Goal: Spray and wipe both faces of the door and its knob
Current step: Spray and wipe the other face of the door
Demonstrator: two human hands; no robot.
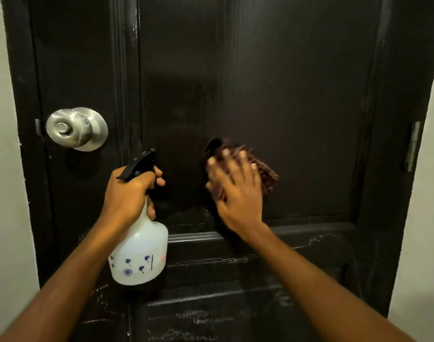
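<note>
White spray bottle [139,245] in left hand [129,191]

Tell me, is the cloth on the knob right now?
No, the right hand presses the cloth flat against the door panel, apart from the knob at the left.

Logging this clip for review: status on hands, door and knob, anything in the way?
Left hand grips spray bottle. Right hand presses cloth flat on door panel, hand blurred. No hand on knob; nothing blocking it.
</note>
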